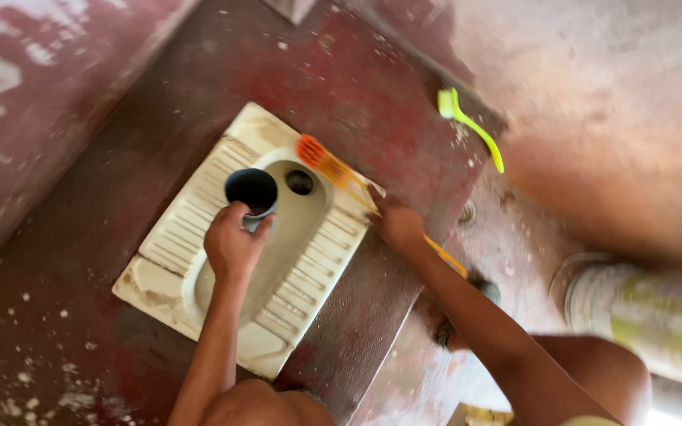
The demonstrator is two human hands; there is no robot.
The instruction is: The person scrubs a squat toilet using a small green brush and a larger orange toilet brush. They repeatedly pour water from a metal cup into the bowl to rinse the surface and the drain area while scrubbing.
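Note:
My left hand [233,243] grips a dark mug [252,192] and holds it tilted over the bowl of a white squat toilet pan [191,217] set in a dark red floor. My right hand [397,225] is closed on the handle of an orange toilet brush [327,163]. The brush's bristle head lies on the far rim of the pan, close to the drain hole [299,182]. The brush is blurred by motion.
A yellow-green brush [471,126] lies on the edge of the raised red step at the upper right. A cloth-wrapped cylinder [649,315] stands on the lower floor at the right. My knees [593,379] are bent at the bottom edge. White flecks spot the floor at lower left.

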